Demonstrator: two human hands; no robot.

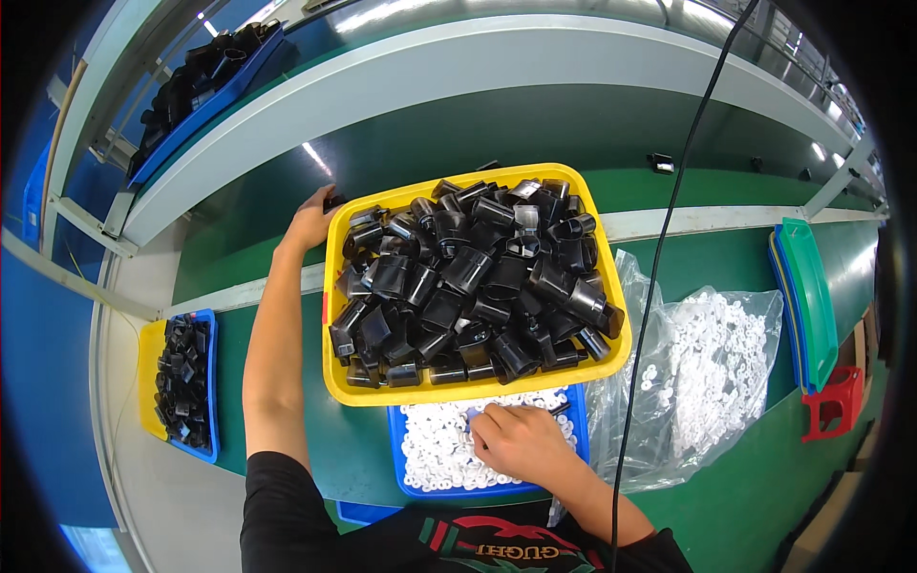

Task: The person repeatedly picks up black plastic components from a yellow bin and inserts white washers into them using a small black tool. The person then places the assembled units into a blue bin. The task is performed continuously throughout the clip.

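Note:
A yellow tray (331,286) heaped with black plastic tube parts (468,277) sits in the middle of the green bench. My left hand (311,218) reaches out past the tray's far left corner, its fingers closed on a small black part (334,201) on the belt. Under the tray's near edge lies a blue tray (411,487) full of small white rings (435,449). My right hand (516,441) rests palm down in that blue tray, fingers curled among the white rings; whether it holds one I cannot tell.
A clear plastic bag of white rings (707,372) lies to the right. Stacked green and blue trays (812,296) and a red piece (836,401) stand at the far right. A blue-and-yellow tray of black parts (181,382) sits left. A black cable (669,220) hangs across. A shelf tray of black parts (205,76) is above.

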